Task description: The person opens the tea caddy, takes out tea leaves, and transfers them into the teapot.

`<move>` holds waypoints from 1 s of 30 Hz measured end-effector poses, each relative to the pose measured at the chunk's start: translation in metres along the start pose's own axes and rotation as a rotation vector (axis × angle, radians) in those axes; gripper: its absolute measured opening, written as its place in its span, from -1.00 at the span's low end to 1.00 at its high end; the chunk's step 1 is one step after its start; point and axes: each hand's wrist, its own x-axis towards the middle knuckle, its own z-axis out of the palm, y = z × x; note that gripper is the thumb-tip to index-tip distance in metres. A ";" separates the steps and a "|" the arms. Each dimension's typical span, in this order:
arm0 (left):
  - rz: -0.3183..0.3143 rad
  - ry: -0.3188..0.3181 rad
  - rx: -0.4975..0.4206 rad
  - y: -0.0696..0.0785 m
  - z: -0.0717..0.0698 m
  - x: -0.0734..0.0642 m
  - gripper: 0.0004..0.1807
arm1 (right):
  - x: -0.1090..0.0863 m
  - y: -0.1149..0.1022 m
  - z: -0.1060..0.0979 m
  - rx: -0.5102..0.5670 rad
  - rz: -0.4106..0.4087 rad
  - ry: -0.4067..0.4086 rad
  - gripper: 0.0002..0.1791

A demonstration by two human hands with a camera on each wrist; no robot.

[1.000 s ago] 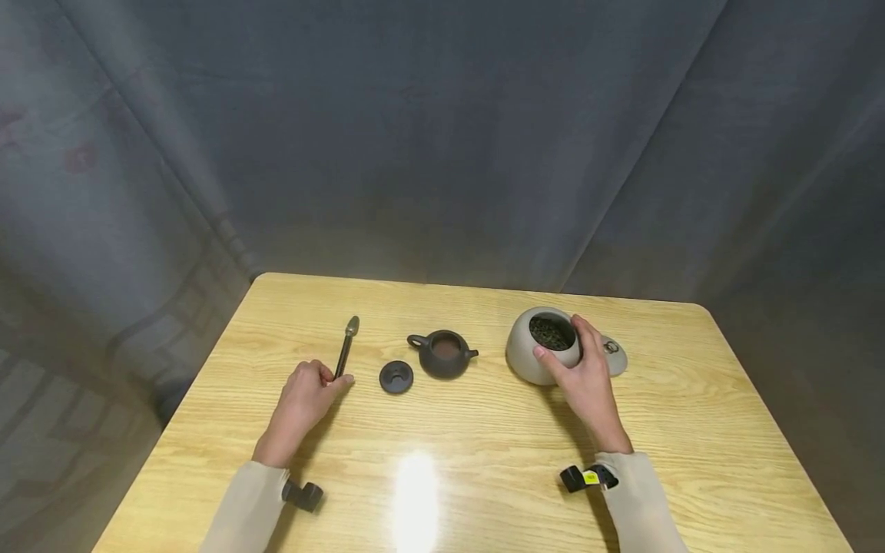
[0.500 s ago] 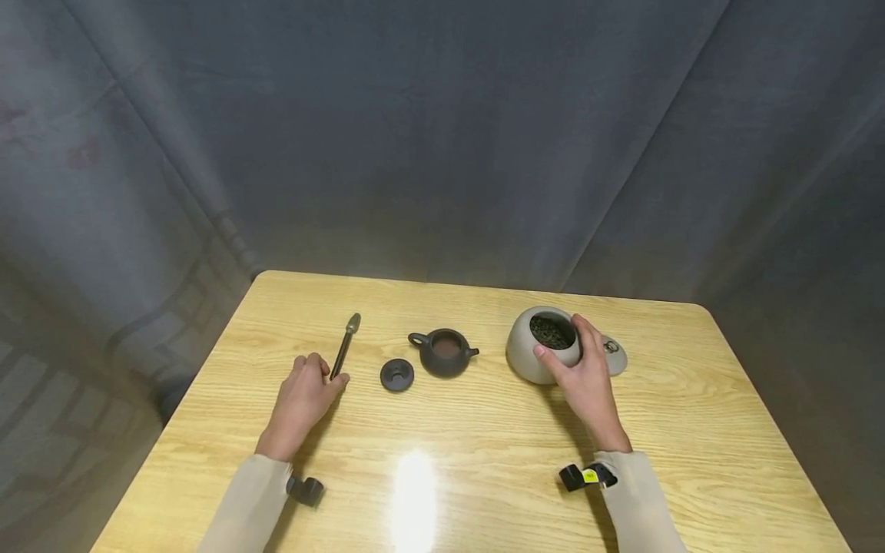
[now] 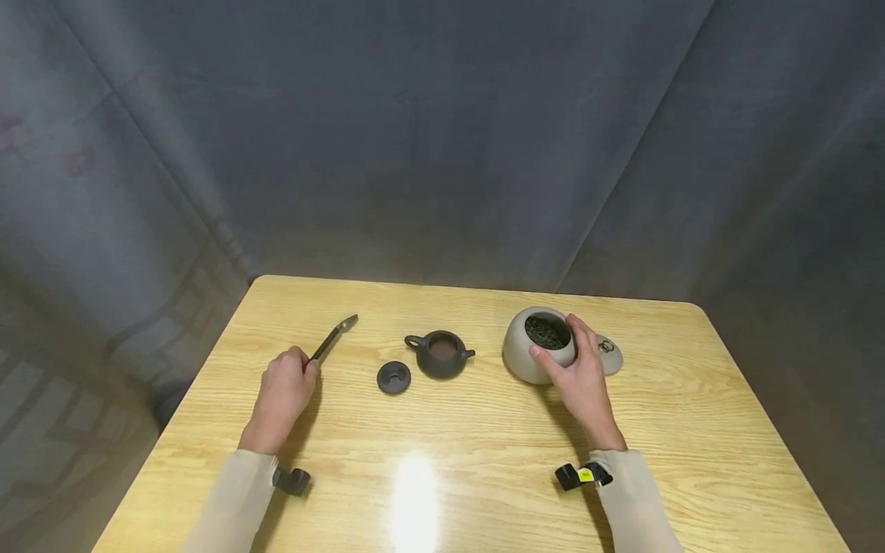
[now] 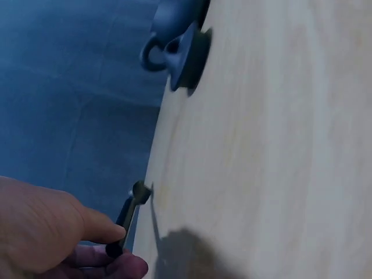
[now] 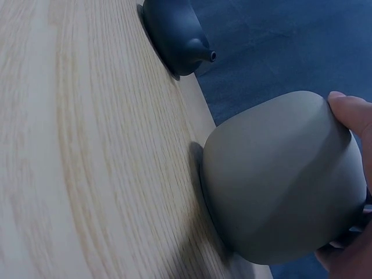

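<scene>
My left hand (image 3: 280,395) pinches the dark handle of a small spoon (image 3: 335,336) on the left side of the table. In the left wrist view, thumb and fingers close on that handle, and the spoon's head (image 4: 140,192) is near the wood; whether it touches I cannot tell. My right hand (image 3: 584,382) grips a round grey jar (image 3: 520,349), thumb at the front of its mouth and fingers on the far side. Dark green tea leaves (image 3: 545,333) lie inside. The right wrist view shows the jar's smooth side (image 5: 273,180) and the thumb at its rim.
Between the hands stands a dark teapot (image 3: 442,365), uncovered, its spout toward the jar. Its round lid (image 3: 393,378) lies to the left. A grey jar lid (image 3: 612,361) with a ring-like knob rests behind the right hand. A grey curtain (image 3: 429,153) hangs behind the wooden table (image 3: 484,468).
My left hand has drawn left, and the spoon has swung from nearly upright in view to a slant toward the right. The right hand keeps its hold on the jar.
</scene>
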 end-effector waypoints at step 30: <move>0.471 0.167 -0.069 0.117 -0.040 -0.006 -0.73 | -0.001 0.000 0.001 0.017 0.001 0.010 0.02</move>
